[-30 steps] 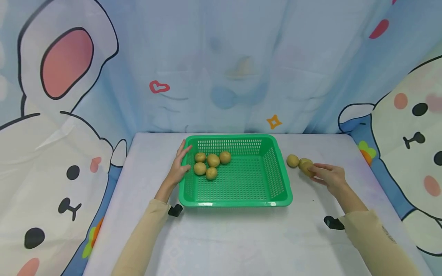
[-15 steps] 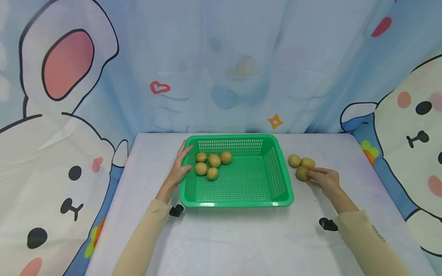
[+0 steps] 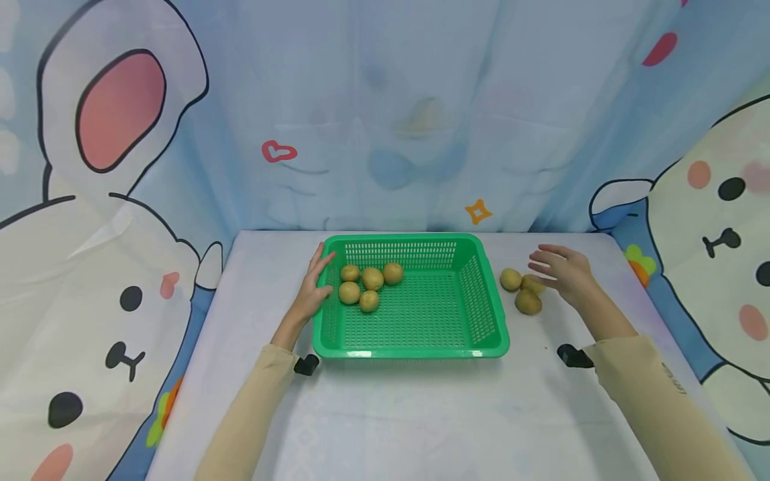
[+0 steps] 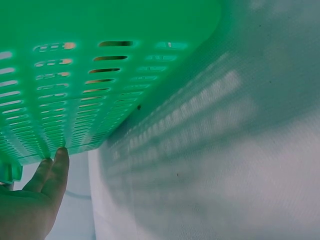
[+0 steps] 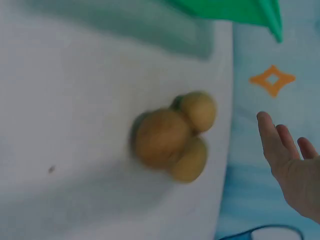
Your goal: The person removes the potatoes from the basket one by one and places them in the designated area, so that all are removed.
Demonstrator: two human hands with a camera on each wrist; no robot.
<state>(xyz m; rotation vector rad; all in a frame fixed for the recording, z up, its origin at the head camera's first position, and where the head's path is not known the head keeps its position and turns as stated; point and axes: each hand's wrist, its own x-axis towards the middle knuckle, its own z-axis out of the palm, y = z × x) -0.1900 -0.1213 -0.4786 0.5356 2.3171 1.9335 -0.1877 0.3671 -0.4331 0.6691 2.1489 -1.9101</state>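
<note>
My left hand (image 3: 309, 294) is at the left side of a green plastic basket (image 3: 415, 355), holding its rim. The thumb lies over the rim, and in the left wrist view two extended fingers (image 4: 59, 172) lie against the slotted outer wall. Several small round potatoes (image 3: 372, 279) sit in the basket's left part. Right of the basket, three more potatoes form a cluster on the table, the nearest potato (image 3: 528, 302) in front of the other two. My right hand (image 3: 568, 274) hovers over and beside this cluster, fingers spread and holding nothing; in the head view its fingertips overlap the right-hand potato (image 3: 532, 283).
A white cloth covers the table (image 3: 409, 421) under the basket and potatoes. Behind it hangs a light blue curtain (image 3: 337, 87) with cartoon prints. A black wrist camera (image 3: 574, 356) sits at the right sleeve, another camera (image 3: 307, 365) at the left.
My right hand has set a potato down in front of the other two, let go of it, and lifted away toward the back. The left hand has stayed on the basket.
</note>
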